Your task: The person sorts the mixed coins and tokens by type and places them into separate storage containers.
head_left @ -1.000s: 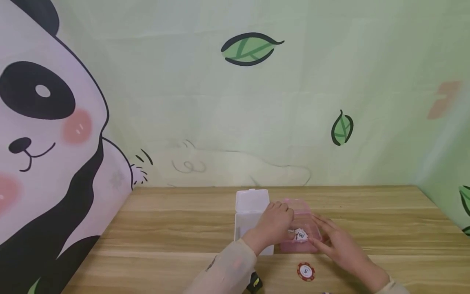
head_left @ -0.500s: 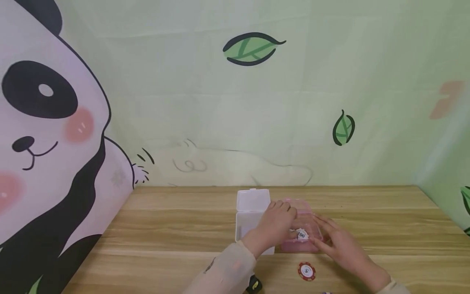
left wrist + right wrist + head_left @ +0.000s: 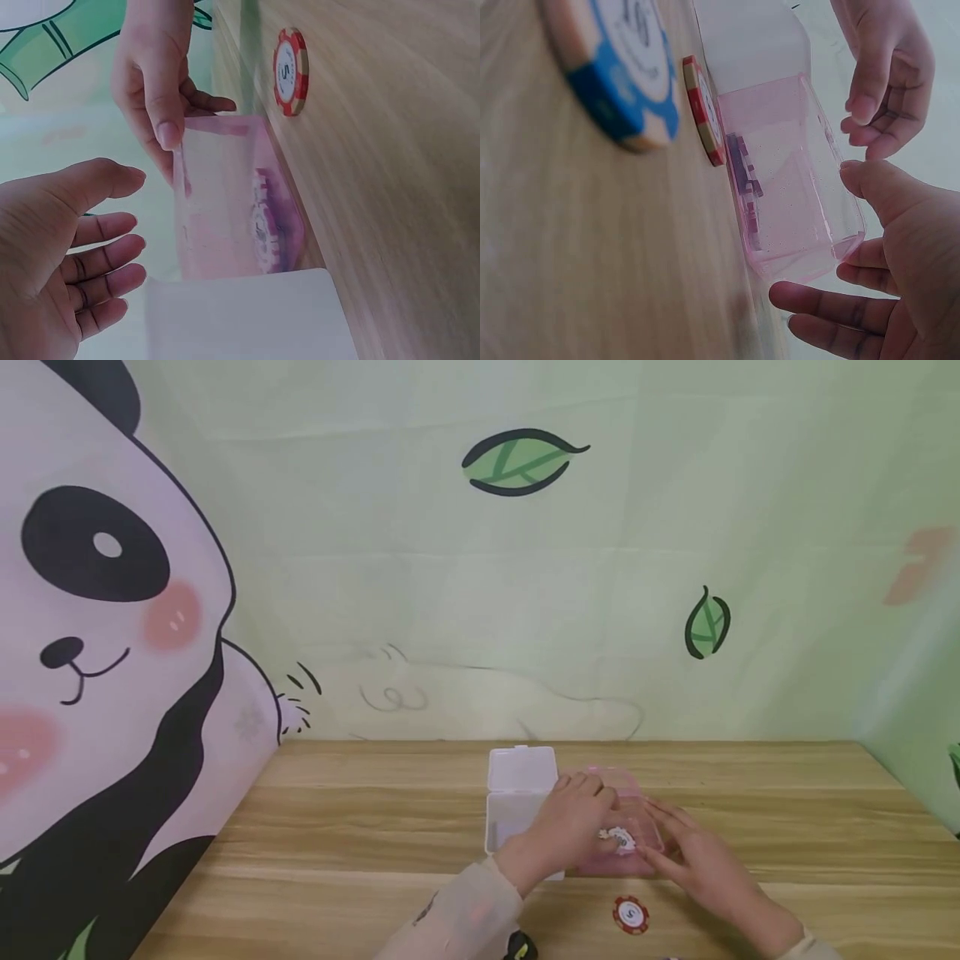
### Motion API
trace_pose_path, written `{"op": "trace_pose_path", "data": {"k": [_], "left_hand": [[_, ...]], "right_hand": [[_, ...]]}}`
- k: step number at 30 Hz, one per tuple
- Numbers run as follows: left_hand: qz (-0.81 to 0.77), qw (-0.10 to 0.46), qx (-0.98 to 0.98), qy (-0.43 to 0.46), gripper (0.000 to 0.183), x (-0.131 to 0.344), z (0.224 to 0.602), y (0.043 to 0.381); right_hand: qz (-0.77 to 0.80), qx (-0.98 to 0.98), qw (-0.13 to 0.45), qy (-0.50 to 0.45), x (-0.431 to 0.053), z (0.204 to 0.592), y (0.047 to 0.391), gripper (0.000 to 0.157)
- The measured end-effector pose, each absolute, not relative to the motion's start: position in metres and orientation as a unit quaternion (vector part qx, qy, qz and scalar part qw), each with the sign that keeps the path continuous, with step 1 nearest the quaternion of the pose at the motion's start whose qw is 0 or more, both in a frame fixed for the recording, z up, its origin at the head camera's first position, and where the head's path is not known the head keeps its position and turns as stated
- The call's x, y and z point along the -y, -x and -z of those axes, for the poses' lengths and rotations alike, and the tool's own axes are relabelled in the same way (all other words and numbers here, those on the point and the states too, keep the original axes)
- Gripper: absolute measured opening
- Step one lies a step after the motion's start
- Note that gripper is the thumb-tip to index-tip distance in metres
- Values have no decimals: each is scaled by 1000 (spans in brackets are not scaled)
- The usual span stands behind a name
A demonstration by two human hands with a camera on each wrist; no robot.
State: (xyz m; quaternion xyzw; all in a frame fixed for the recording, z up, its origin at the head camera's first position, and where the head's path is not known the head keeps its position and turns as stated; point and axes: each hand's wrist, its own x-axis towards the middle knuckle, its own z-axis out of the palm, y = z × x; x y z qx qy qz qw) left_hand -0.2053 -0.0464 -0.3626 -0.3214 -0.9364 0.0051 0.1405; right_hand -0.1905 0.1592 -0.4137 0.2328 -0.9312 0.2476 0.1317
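A see-through pink plastic box (image 3: 621, 864) stands on the table with its lid raised at the back. My right hand (image 3: 705, 864) holds it by its right end, thumb at the near corner and fingers at the far side. Pale poker chips (image 3: 264, 232) lie inside, seen through the wall. Over the box's left part reaches my left hand (image 3: 572, 822); in the left wrist view its fingers are loosely bent, thumb apart, with nothing between them. A white plastic box (image 3: 522, 770), lid up, stands against the pink box's left side, partly hidden by the left hand.
A red-rimmed poker chip (image 3: 631, 914) marked 5 lies in front of the pink box. A blue-and-white chip (image 3: 626, 67) is close to the right wrist camera. Below the left sleeve shows a small black object (image 3: 521, 945). A printed cloth backdrop (image 3: 420, 568) rises behind the table.
My left hand has shifted slightly right over the pink box. The number on a chip inside, readable before, is now mostly unreadable. My right hand keeps its hold; the head view has swung slightly left.
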Motion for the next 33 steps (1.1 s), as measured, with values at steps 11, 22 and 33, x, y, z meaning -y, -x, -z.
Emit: {"op": "trace_pose_path", "data": {"k": [11, 22, 33], "left_hand": [[-24, 175, 927, 332, 36, 46, 356, 191], [-16, 247, 897, 367, 44, 44, 355, 173], [-1, 239, 884, 402, 37, 48, 368, 157]], "right_hand": [[-256, 928, 135, -236, -160, 416, 191, 60], [-260, 924, 134, -246, -160, 417, 192, 60], [-254, 925, 133, -247, -160, 417, 193, 59]]}}
